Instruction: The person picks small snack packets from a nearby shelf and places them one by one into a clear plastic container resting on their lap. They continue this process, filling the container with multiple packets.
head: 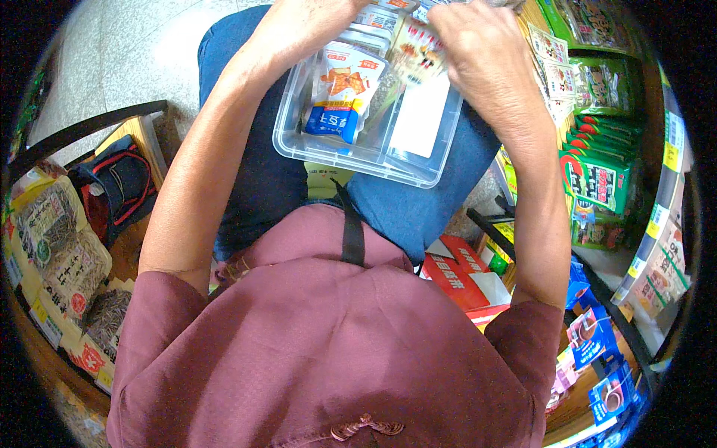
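On my lap rests a clear plastic box with small snack packets inside. A white, orange and blue snack packet lies in its left part, and more packets stand behind it. My right hand is curled around the upper edge of a blurred, illustrated packet over the box's right part. Below that packet a blank white card shows at the box's front right. My left hand reaches over the box's far left side; its fingers are cut off by the picture's top edge.
Shelves flank me. On the right are green packets, small pale packets, blue boxes and a red carton. Bags of dried food and a dark blue bag sit on the left. Pale floor shows beyond.
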{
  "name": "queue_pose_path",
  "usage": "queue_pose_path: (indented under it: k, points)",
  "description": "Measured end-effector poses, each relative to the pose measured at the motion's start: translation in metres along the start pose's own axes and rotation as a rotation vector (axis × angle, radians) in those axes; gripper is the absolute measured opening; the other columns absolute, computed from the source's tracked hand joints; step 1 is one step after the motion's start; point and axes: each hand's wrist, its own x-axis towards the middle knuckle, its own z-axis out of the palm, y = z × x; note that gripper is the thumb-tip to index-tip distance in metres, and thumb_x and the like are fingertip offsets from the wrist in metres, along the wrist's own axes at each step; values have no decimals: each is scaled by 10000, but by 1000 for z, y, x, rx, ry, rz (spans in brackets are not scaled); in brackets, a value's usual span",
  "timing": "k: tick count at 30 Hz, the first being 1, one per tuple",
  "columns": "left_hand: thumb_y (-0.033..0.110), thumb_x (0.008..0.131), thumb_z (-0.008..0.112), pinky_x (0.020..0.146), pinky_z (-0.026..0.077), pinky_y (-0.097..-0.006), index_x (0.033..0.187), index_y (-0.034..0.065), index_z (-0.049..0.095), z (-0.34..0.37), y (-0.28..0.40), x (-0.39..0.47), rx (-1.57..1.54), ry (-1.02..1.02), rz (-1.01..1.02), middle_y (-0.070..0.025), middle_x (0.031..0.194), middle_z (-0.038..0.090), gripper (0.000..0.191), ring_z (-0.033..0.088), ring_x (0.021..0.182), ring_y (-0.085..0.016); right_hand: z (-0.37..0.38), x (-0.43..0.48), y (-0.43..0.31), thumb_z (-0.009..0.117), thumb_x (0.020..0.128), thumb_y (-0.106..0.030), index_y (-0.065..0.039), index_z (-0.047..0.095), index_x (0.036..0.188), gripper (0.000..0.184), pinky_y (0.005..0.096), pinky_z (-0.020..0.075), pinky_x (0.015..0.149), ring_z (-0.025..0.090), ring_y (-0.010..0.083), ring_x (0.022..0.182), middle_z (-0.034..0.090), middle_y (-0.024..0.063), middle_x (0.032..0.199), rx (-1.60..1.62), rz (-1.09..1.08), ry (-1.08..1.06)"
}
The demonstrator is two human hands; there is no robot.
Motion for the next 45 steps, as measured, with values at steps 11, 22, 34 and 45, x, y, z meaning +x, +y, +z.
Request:
queue_pose_path:
  k: [11,22,34,45]
  points:
    - [80,1027,548,775,500,-296,1190,-33,591,-1,-6,0,-3,-9,20,-60,948,641,203,591,873,-127,15,-10,-14,545,926,-81,-29,564,1063,148,491,438,826,670,401,860,677,222,820,211,236,-289]
    - [99,1030,545,779,503,-301,1217,-44,578,-1,4,-3,12,-2,-27,-75,949,646,238,598,872,-138,17,-11,-25,636,935,-180,-43,585,1144,255,509,420,837,651,413,995,704,217,973,313,259,-289]
    - [98,1032,543,793,501,-302,1216,-42,578,1,-9,2,-8,-7,18,-72,964,642,234,594,885,-137,9,0,-9,599,818,-28,-39,620,865,52,471,424,811,663,369,869,681,178,832,232,273,-154]
    - [80,1032,543,764,498,-292,1212,-39,578,0,-4,-2,-46,-23,26,-60,943,637,219,588,866,-120,10,1,-7,618,794,-34,-53,666,793,52,466,432,824,674,332,868,693,150,804,158,234,-166]
